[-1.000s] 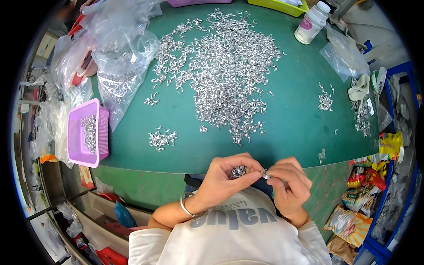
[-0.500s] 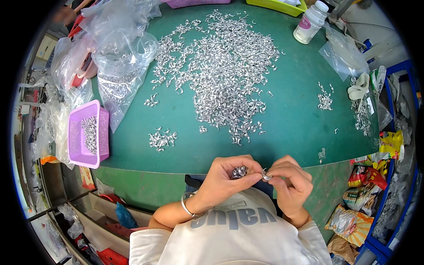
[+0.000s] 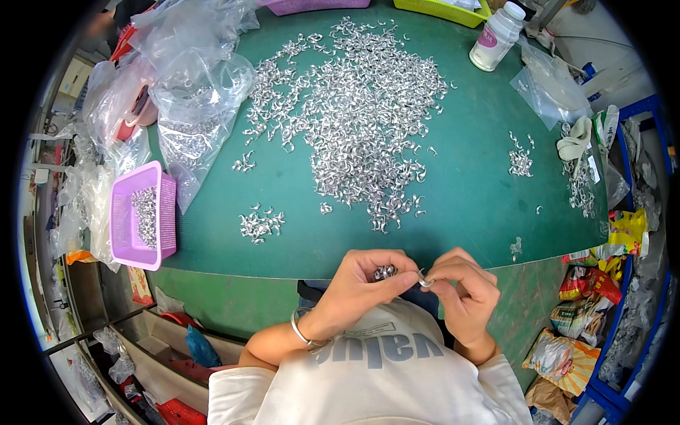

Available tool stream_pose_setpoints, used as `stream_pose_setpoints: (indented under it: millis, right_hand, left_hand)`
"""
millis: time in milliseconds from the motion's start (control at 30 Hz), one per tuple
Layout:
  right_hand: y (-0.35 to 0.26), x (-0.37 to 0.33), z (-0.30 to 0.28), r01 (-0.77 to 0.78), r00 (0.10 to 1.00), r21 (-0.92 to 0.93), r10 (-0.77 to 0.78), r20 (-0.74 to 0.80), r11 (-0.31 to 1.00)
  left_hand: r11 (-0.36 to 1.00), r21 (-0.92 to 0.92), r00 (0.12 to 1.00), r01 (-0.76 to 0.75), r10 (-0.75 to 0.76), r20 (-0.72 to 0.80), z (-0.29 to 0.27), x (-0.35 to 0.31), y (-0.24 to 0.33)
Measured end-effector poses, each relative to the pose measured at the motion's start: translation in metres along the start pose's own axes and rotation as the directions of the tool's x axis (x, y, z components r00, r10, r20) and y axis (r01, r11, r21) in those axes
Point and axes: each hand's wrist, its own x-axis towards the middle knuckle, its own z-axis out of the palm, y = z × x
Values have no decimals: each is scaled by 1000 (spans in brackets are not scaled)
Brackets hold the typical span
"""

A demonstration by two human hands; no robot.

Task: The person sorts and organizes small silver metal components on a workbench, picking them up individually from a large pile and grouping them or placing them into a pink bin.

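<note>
My left hand (image 3: 372,283) is curled around a clump of small shiny curved metal pieces (image 3: 384,272), in front of the table's near edge. Between the two hands is a single curved metal piece (image 3: 425,281), its near end pinched by the thumb and fingers of my right hand (image 3: 462,292). The left thumb and fingertip meet that same piece from the other side. A large pile of such metal pieces (image 3: 368,113) covers the middle of the green table (image 3: 474,205). Smaller groups lie at the near left (image 3: 261,224) and on the right (image 3: 520,163).
A purple basket (image 3: 170,227) with metal pieces stands at the left edge, beside clear plastic bags (image 3: 195,134). At the far right are a white bottle (image 3: 498,37) and a flat plastic bag (image 3: 549,88). A green tray (image 3: 460,14) sits at the far edge; blue shelving (image 3: 613,319) flanks the right.
Hardly anything differs. Both hands stay at the same spot with the metal piece between them; the fingers have shifted very slightly.
</note>
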Motion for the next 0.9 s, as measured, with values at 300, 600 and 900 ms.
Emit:
stream_pose_setpoints:
  millis: [300,600,900]
  right_hand:
    - [35,17,-3,-143,990,-210,139,-33,967]
    - [89,23,0,-6,999,-576,36,41,818]
    - [106,27,-3,101,995,-558,-82,59,824]
  left_hand:
    - [989,-146,989,37,-57,-137,-23,35,-12]
    - [780,168,720,-603,623,-307,-60,222,165]
    - [908,403,964,-116,200,-173,-41,210,106]
